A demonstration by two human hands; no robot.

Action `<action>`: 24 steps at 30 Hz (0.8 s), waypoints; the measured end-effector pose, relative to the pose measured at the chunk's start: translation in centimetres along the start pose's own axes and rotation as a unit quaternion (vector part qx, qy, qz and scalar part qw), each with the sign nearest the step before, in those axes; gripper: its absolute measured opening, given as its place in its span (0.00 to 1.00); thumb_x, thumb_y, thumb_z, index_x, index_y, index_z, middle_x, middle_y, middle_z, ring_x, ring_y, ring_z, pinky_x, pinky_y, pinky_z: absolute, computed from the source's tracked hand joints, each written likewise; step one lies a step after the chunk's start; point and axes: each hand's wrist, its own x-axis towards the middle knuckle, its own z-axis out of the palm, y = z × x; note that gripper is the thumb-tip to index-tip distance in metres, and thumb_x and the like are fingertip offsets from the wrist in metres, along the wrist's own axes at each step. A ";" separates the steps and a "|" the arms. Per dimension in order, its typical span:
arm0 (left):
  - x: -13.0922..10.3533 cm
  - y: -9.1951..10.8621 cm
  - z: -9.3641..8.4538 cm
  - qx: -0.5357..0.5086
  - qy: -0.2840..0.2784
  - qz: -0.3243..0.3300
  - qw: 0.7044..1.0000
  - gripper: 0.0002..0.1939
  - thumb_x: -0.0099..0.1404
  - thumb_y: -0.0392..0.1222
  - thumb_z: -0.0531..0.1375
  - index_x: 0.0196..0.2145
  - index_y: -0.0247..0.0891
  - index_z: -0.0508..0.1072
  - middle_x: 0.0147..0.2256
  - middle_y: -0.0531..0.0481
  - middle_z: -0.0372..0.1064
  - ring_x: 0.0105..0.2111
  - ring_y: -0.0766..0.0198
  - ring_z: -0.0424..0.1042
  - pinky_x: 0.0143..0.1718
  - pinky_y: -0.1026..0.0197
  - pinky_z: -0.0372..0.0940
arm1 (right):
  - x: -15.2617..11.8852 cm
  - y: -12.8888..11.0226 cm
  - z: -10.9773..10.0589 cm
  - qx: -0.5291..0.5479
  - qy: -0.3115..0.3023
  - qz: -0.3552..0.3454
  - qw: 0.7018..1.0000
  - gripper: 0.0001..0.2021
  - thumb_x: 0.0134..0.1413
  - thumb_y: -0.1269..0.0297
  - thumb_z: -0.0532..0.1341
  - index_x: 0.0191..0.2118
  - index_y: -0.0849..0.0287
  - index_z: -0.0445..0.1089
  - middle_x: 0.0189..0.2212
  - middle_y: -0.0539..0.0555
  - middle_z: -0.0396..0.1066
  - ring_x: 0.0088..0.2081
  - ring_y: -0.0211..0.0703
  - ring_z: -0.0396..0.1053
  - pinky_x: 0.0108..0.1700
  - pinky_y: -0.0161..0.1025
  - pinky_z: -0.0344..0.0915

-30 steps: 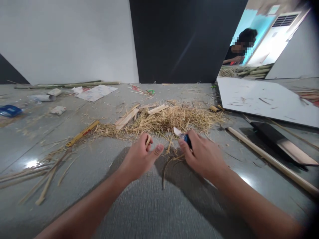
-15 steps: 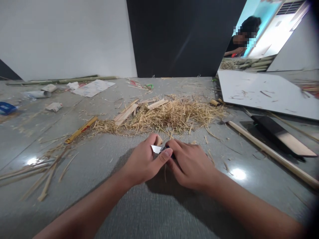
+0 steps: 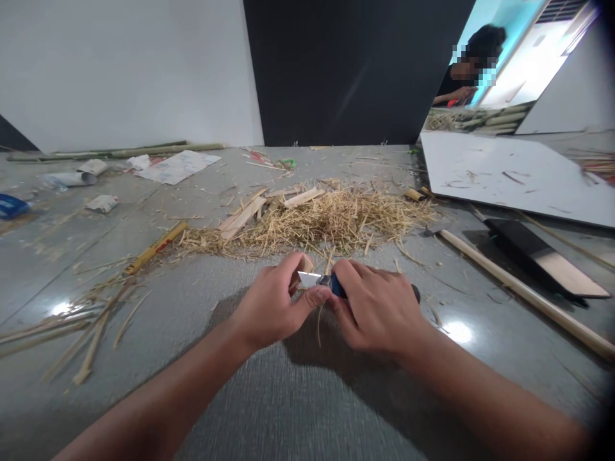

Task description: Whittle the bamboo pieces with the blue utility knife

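Note:
My right hand (image 3: 372,301) is closed round the blue handle of a utility knife (image 3: 339,285). The knife's bare blade points left, just above my left thumb. My left hand (image 3: 273,298) is curled round a small pale bamboo piece (image 3: 306,262), mostly hidden by the fingers, and its thumb tip lies against the metal front of the knife. A thin curled strip (image 3: 319,325) hangs below the knife between the two hands. Just beyond them is a heap of straw-coloured shavings (image 3: 331,221) with flat split slats (image 3: 244,218) on it.
A yellow stick (image 3: 156,248) and thin strips lie left. To the right are a long pole (image 3: 519,288), a black-and-tan tool or sheath (image 3: 548,259) and a white board (image 3: 519,176). Paper scraps (image 3: 177,168) lie back left. Another person (image 3: 468,70) appears at upper right.
My right hand has shifted slightly right and up with the knife, so more of the blue handle shows. My left hand has stayed nearly in place, still gripping the piece.

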 end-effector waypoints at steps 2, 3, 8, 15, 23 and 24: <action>0.1 0.0 0.1 0.015 0.009 -0.009 1.000 0.16 0.62 0.55 0.57 0.37 0.40 0.63 0.20 0.61 0.51 0.19 0.70 0.52 0.22 0.64 0.47 | 0.0 0.0 0.1 -0.015 0.008 0.008 1.000 0.13 0.61 0.53 0.49 0.35 0.58 0.59 0.28 0.54 0.69 0.24 0.44 0.64 0.26 0.39 0.37; 0.1 0.0 0.2 0.023 0.015 -0.015 1.000 0.16 0.62 0.55 0.57 0.37 0.40 0.63 0.19 0.62 0.52 0.19 0.70 0.52 0.22 0.64 0.47 | 0.0 0.1 0.1 -0.021 0.012 0.011 1.000 0.13 0.61 0.53 0.49 0.35 0.58 0.59 0.29 0.54 0.69 0.25 0.44 0.65 0.26 0.39 0.37; 0.4 -0.5 0.4 0.061 0.047 -0.036 0.996 0.15 0.63 0.54 0.57 0.38 0.40 0.64 0.19 0.61 0.53 0.20 0.69 0.52 0.23 0.64 0.48 | 0.5 0.2 0.2 -0.045 0.019 0.032 0.998 0.13 0.61 0.52 0.49 0.36 0.58 0.59 0.29 0.54 0.70 0.26 0.46 0.67 0.26 0.40 0.37; 1.0 -1.2 0.7 0.099 0.079 -0.068 0.990 0.19 0.62 0.59 0.54 0.31 0.40 0.59 0.22 0.58 0.56 0.21 0.67 0.54 0.24 0.63 0.47 | 1.5 -0.9 0.2 -0.046 0.003 0.081 0.996 0.17 0.63 0.50 0.45 0.38 0.58 0.61 0.31 0.57 0.72 0.28 0.49 0.70 0.26 0.39 0.43; 1.7 -2.8 0.1 0.065 0.146 -0.130 0.979 0.21 0.64 0.63 0.49 0.31 0.41 0.58 0.20 0.58 0.56 0.20 0.67 0.58 0.25 0.63 0.50 | 2.9 6.6 0.0 -0.042 0.007 0.366 0.930 0.23 0.65 0.48 0.40 0.40 0.61 0.63 0.30 0.62 0.71 0.29 0.51 0.69 0.27 0.39 0.50; 1.7 -2.8 0.1 0.067 0.140 -0.125 0.980 0.21 0.64 0.63 0.50 0.30 0.41 0.57 0.21 0.58 0.55 0.21 0.67 0.58 0.25 0.63 0.50 | 2.8 6.7 0.2 -0.023 -0.003 0.338 0.941 0.23 0.65 0.48 0.40 0.40 0.61 0.63 0.30 0.61 0.71 0.29 0.50 0.69 0.27 0.39 0.49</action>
